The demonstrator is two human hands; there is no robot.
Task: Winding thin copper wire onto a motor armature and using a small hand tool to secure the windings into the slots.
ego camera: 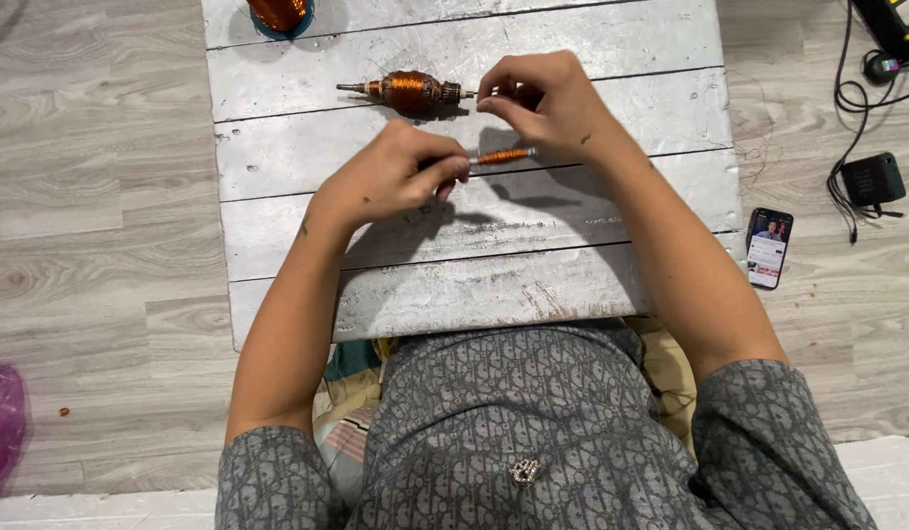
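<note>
Copper-wound rod (501, 156), pinched at its left end by the left hand (396, 177) and at its right by the closed right hand (543, 103) above the grey plank table (474, 285), could slip, loosening its thin windings.
</note>
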